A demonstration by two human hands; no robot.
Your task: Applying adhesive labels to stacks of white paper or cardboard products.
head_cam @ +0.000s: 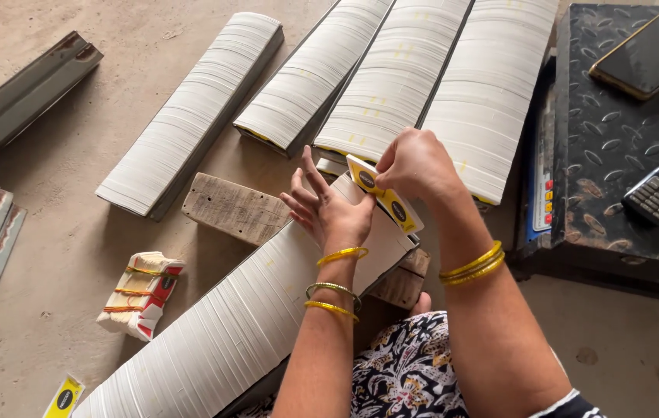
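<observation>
Here, right hand (416, 164) fingers pinching yellow-white flat cartons (383, 197), left hand (328, 213) fingers spread on long white stack (244, 317).

place: likely packaging workshop | cue: card stacks (190, 116) on concrete floor (58, 232)

Matt paper cards (252, 325), seemingly rough wood block (232, 209)

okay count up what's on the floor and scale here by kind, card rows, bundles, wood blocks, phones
Card rows: 5
Banded bundle: 1
Wood blocks: 2
Phones: 2
Total: 10
</observation>
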